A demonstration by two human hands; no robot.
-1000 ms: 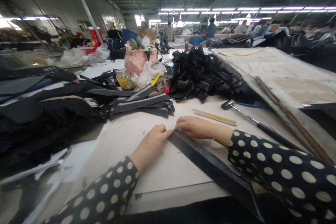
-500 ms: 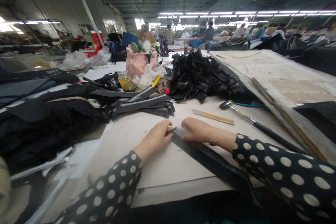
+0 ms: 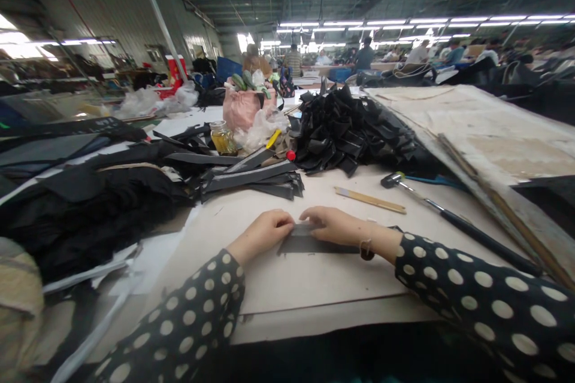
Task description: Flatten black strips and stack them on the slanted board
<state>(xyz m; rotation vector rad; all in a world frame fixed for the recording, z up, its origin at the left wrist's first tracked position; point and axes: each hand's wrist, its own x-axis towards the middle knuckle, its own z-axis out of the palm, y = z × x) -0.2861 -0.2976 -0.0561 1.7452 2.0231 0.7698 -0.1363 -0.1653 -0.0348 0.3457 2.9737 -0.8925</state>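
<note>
A black strip of material (image 3: 314, 244) lies crosswise on the pale work board in front of me, with a greyish band along its far edge. At its left end, my left hand (image 3: 265, 232) is closed, thumb and fingertips pinched on the far corner. My right hand (image 3: 335, 225) bends over the strip from the right, its thumb and fingers at the grey edge. The strip's right part passes under that hand and wrist.
Beyond my hands are a wooden-coloured flat stick (image 3: 371, 200), a hammer (image 3: 453, 218), stacked black strips (image 3: 254, 178) and a heap of black pieces (image 3: 345, 128). A glass jar (image 3: 222, 139) stands near a pink bag (image 3: 245, 109). Dark fabric (image 3: 90, 209) piles up at left.
The strip has swung from slanting toward me on the right to lying crosswise. Both hands stay at its left end, and the view has shifted slightly.
</note>
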